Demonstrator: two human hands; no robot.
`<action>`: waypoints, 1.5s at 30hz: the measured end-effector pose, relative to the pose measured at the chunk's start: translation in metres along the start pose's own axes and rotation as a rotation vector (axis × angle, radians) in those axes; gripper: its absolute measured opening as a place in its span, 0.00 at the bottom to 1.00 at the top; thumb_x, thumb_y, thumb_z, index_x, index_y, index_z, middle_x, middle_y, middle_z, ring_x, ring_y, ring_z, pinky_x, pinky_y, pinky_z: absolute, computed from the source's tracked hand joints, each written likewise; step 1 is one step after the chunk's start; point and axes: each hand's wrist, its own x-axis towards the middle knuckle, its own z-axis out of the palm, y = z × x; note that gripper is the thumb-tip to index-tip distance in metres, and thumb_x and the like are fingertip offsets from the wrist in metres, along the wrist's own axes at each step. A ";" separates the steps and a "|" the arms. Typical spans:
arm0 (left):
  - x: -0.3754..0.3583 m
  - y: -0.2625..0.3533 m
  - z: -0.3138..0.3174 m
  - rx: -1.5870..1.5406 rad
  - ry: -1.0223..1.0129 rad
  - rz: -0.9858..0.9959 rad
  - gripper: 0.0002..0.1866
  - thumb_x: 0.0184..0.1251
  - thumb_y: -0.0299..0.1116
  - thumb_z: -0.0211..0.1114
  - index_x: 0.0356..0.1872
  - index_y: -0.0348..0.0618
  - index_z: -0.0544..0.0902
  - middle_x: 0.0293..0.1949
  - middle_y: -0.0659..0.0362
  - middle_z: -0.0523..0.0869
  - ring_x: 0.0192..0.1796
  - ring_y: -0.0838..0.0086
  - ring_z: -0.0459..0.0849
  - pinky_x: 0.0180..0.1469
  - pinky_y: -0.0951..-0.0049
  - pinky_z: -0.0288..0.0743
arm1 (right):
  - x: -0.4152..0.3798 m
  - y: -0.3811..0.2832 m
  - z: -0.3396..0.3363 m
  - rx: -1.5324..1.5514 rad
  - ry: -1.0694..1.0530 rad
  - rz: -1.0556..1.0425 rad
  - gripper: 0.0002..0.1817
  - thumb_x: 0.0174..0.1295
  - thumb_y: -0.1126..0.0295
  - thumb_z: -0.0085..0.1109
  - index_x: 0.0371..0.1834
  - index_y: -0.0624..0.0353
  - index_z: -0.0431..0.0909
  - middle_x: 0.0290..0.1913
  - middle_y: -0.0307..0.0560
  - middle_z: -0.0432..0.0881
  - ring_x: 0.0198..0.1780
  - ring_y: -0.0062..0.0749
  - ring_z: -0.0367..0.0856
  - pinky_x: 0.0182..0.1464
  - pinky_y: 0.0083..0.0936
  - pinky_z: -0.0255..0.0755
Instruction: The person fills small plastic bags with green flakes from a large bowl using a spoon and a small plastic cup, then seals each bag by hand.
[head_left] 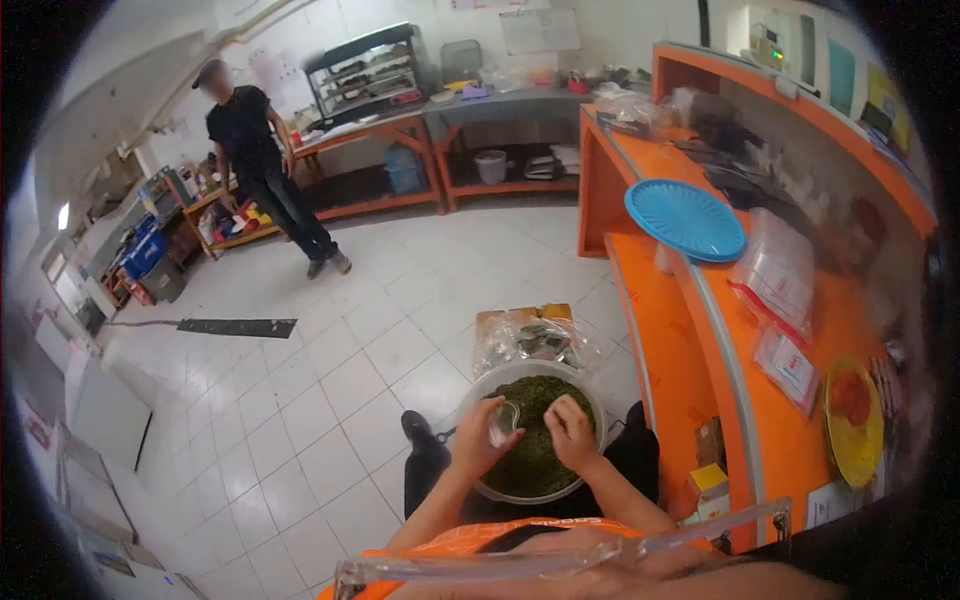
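Left hand (483, 437): fingers curled round small clear bag (503, 423). Right hand (570, 432): fingers pinched into green herb (535, 460), bowl (590, 385) at 6 o'clock.

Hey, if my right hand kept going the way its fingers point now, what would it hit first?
Most likely the green leafy stuff in the white bowl: your right hand is angled down into it, fingertips seemingly touching already. Depth is hard to judge.
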 end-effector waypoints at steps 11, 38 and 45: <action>-0.002 0.003 -0.008 -0.314 0.132 -0.261 0.36 0.50 0.29 0.75 0.61 0.40 0.67 0.50 0.53 0.76 0.51 0.71 0.77 0.47 0.76 0.77 | -0.018 -0.020 -0.004 -0.236 -0.261 0.023 0.07 0.57 0.72 0.59 0.36 0.64 0.80 0.34 0.56 0.77 0.37 0.49 0.78 0.40 0.37 0.72; -0.003 -0.002 -0.005 -0.346 0.125 -0.146 0.40 0.42 0.31 0.79 0.59 0.39 0.68 0.49 0.53 0.78 0.52 0.65 0.78 0.55 0.68 0.71 | 0.015 0.008 -0.039 0.733 0.327 0.659 0.10 0.70 0.66 0.46 0.36 0.62 0.68 0.27 0.49 0.78 0.28 0.34 0.83 0.28 0.27 0.81; 0.003 0.013 -0.017 -0.227 -0.069 -0.026 0.37 0.41 0.37 0.78 0.56 0.42 0.72 0.46 0.53 0.80 0.49 0.59 0.79 0.53 0.66 0.72 | 0.023 -0.046 -0.034 0.482 0.284 0.279 0.08 0.67 0.70 0.51 0.34 0.64 0.70 0.32 0.46 0.76 0.32 0.39 0.83 0.36 0.31 0.80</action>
